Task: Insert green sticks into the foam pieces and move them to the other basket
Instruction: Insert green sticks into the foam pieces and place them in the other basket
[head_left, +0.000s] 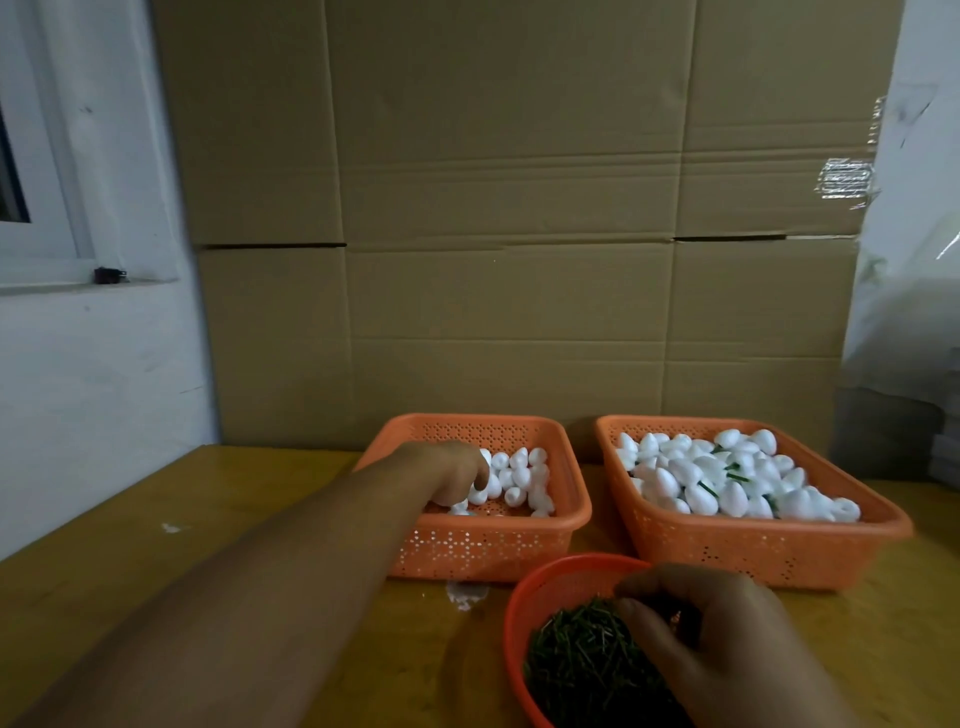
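Step in hand: pick-up of both parts, judged from where my hands sit. My left hand (451, 470) reaches into the left basket (571, 512), which stands toward the table's (156, 597) far edge. Its fingers curl down onto the plain foam pieces (522, 480) heaped in that basket's far right corner. It appears to pinch one piece, but the knuckles hide the contact, so I cannot tell whether it grasps.

My right hand (727, 644) rests in the round red bowl (519, 603) at the table's near edge. Its fingers curl into the pile of green sticks (582, 660). Whether a stick is pinched between them I cannot tell.

Orientation: the sticks lie jumbled, with long axes in all directions and roughly flat in the bowl. The foam pieces are egg-shaped, and their points face various ways.

Next move, as I judge it: isolate a single stick, lift one foam piece, and bring both together over the table. Align the stick's long axis with the piece's long axis and push straight in. Skewed entry may split the foam.

Destination: the right basket (883, 525), also toward the far edge. It holds finished pieces (727, 478) with green stems showing between them.
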